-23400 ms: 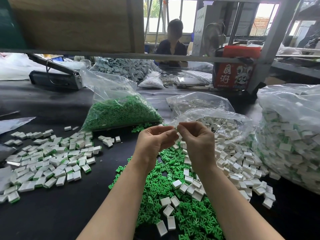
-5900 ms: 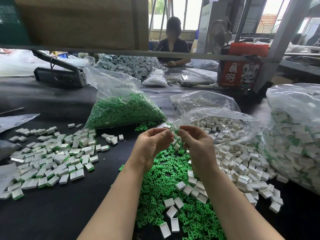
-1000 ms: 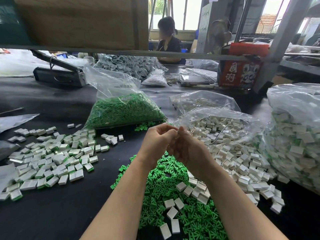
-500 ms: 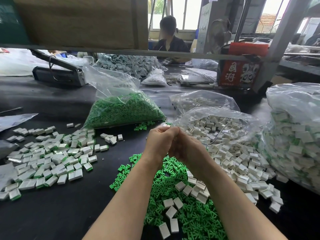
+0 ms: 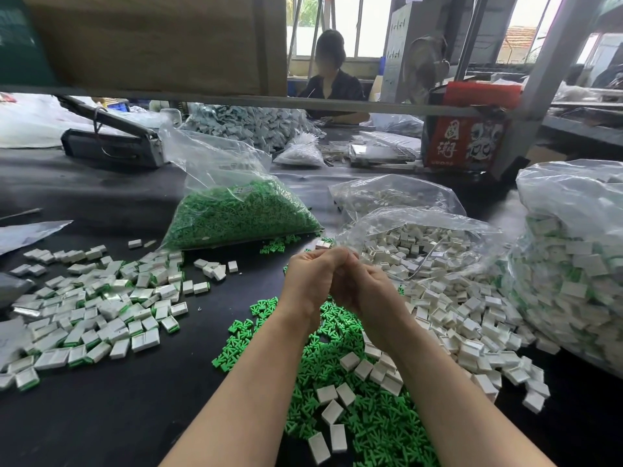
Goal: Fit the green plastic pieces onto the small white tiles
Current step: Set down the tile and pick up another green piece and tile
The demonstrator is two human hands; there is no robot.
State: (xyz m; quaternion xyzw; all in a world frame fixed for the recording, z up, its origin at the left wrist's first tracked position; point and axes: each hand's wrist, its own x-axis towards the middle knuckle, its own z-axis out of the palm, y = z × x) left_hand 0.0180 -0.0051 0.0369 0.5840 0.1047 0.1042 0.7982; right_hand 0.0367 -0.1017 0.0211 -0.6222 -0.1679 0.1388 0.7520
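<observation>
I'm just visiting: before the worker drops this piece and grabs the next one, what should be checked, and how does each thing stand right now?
1. Tile and green piece fully joined: cannot tell; the left hand and right hand are pressed together and hide it.
2. Loose green pieces close by: ok.
3. Loose white tiles close by: ok.
4. Finished pile on the left has room: ok.
5. Green bag lying stable: ok.

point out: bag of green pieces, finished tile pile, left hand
bag of green pieces [image 5: 236,217], head view, on the green mass inside.
finished tile pile [image 5: 101,308], head view, on the pile's middle.
left hand [image 5: 312,281], head view, on the back of the hand.
</observation>
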